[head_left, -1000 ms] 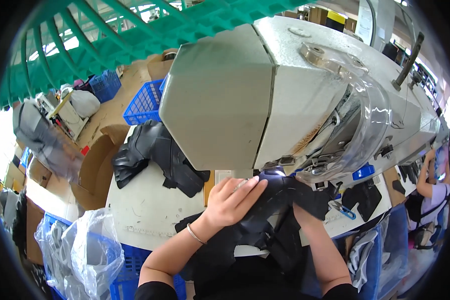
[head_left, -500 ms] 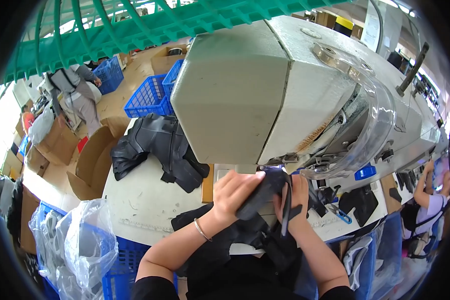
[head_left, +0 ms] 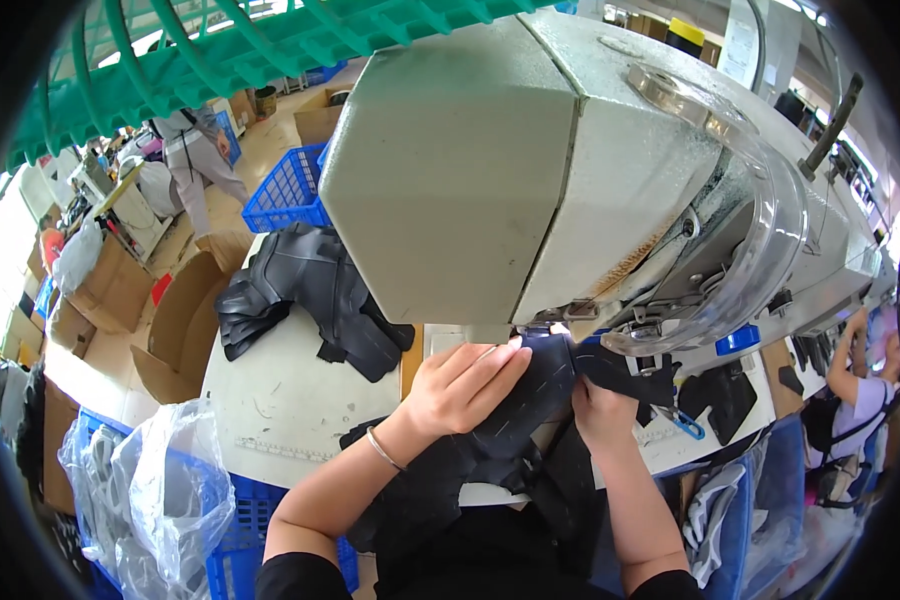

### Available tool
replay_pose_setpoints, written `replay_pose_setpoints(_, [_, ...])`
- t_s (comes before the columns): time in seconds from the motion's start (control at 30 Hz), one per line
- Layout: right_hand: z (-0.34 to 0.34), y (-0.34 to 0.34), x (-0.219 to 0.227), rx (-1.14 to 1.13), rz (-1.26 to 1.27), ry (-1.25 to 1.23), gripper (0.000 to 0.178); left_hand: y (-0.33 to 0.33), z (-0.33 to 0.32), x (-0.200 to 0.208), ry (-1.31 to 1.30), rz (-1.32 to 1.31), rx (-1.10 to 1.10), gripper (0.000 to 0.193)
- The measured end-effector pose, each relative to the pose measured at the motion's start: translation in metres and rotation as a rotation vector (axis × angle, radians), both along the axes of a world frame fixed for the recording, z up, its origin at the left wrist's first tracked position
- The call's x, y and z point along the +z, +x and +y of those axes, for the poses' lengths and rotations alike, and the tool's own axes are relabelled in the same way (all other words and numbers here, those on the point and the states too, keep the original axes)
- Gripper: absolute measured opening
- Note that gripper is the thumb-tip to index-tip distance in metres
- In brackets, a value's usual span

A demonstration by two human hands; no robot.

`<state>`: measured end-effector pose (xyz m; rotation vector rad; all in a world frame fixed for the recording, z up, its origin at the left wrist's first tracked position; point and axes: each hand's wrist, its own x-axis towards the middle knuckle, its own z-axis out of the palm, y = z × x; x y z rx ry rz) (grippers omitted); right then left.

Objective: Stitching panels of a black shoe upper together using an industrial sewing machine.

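Observation:
A black sheet-like workpiece (head_left: 536,385), with pale dashes along its surface, lies under the front of a big grey sewing machine (head_left: 450,190). My left hand (head_left: 465,388), wearing a bangle, presses the workpiece near the needle area with its fingers together. To the right, my right hand (head_left: 605,410) is closed on the edge of the black material, thumb and fingers pinching it. A dark flap (head_left: 625,372) of it stretches rightward past that hand. More black material drapes over the table's front edge toward my lap. The machine head hides the needle.
A stack of black pieces (head_left: 310,290) rests on the white table (head_left: 270,405) at left. Blue-handled snips (head_left: 688,425) and black cut pieces (head_left: 720,400) lie at right. Clear plastic bags (head_left: 170,490) hang over a blue crate lower left. A green rack (head_left: 220,75) crosses above.
The workpiece, earlier raised and folded between my hands, now lies flatter under the machine. My right hand has moved slightly down and grips its edge. A person in the background has shifted right.

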<state>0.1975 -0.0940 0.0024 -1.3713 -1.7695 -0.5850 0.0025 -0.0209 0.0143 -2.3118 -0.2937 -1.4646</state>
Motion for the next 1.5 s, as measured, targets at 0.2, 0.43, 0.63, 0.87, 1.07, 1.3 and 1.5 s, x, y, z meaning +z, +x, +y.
replay_pose_setpoints(0.2, [0.012, 0.01, 0.004, 0.109, -0.134, 0.13, 0.023, 0.001, 0.0, -0.001, 0.012, -0.011, 0.02, 0.029])
replay_pose_setpoints(0.43, [0.008, 0.028, -0.007, 0.119, -0.211, -0.002, 0.034, 0.003, -0.003, -0.001, 0.016, -0.014, 0.054, 0.03])
replay_pose_setpoints(0.63, [0.015, 0.022, 0.016, 0.171, -0.277, 0.062, 0.023, 0.003, -0.003, -0.005, 0.003, -0.024, 0.086, 0.029])
replay_pose_setpoints(0.87, [0.019, 0.034, 0.006, 0.21, -0.16, -0.027, 0.022, 0.007, -0.005, -0.006, -0.035, -0.061, 0.109, 0.03])
replay_pose_setpoints(1.07, [0.022, 0.038, 0.003, 0.241, -0.108, -0.063, 0.025, 0.007, -0.009, -0.006, -0.102, -0.053, 0.138, 0.032])
replay_pose_setpoints(1.3, [0.023, 0.04, 0.0, 0.208, -0.11, -0.093, 0.029, 0.008, -0.009, -0.006, -0.114, -0.058, 0.158, 0.033])
replay_pose_setpoints(1.5, [0.024, 0.042, -0.009, 0.232, -0.097, -0.101, 0.034, 0.011, -0.003, -0.004, -0.066, -0.097, 0.104, 0.034])
